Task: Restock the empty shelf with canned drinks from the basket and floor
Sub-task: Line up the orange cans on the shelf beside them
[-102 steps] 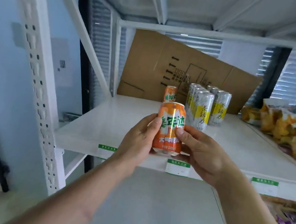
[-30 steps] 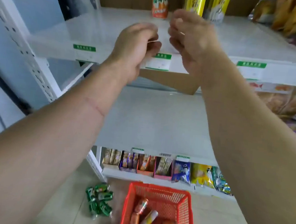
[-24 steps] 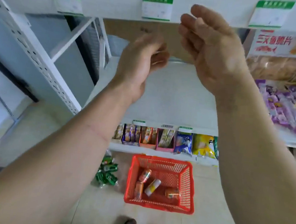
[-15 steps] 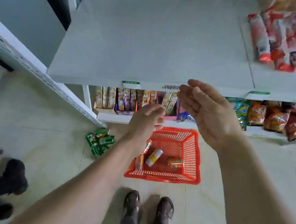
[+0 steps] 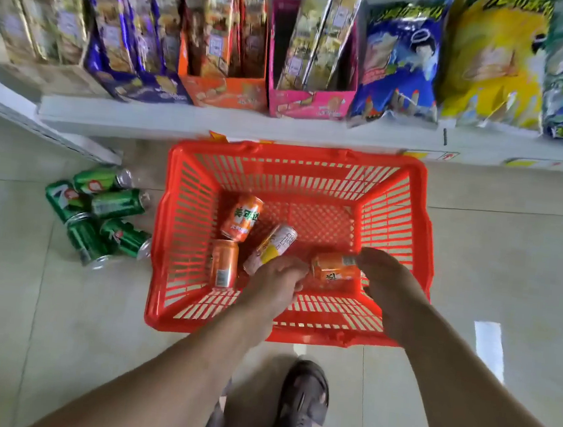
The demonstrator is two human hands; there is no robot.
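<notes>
A red plastic basket (image 5: 299,155) stands on the floor in front of me. Inside lie three orange cans (image 5: 242,217) (image 5: 223,263) (image 5: 333,268) and a silver and yellow can (image 5: 275,243). My right hand (image 5: 384,275) is down in the basket, its fingers wrapped over the right end of the nearest orange can. My left hand (image 5: 277,278) is curled between that can and the lower end of the silver and yellow can, touching it; its grip is hidden. Several green cans (image 5: 101,216) lie on the floor to the left of the basket.
The white bottom shelf (image 5: 213,124) runs just behind the basket. It holds snack boxes (image 5: 221,35) and crisp bags (image 5: 397,62). A white shelf upright foot (image 5: 73,148) is near the green cans. My shoe (image 5: 305,398) is on the tiled floor below the basket.
I put the orange can on the upper shelf, then bent down. Both empty hands dropped from the shelf edge into the basket and now rest on cans.
</notes>
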